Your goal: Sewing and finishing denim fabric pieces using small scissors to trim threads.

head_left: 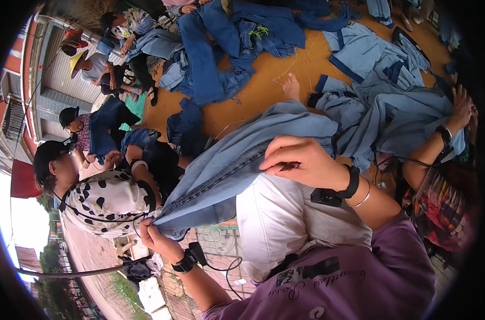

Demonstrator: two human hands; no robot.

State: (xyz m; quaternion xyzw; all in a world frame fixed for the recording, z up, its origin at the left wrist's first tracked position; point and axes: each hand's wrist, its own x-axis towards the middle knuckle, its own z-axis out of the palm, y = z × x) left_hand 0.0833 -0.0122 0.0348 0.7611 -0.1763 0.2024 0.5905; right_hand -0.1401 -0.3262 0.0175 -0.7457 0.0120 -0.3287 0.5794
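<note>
Across my lap stretches a pair of light blue jeans, a dark stitched seam running along its length. At the lower end of the cloth, my left hand is closed, pinching the edge between thumb and fingers. My right hand is curled over the upper part of the jeans, fingertips at the seam. Tucked in its fingers is a small dark reddish-brown object; its kind is too small to make out. Between my hands the denim is drawn out in a slanting line, over my pale trousers.
An orange-brown ground sheet holds piles of dark blue jeans and light blue garments. A person in a spotted top sits close on my left. Another person's arm reaches in at right. Several people sit farther back.
</note>
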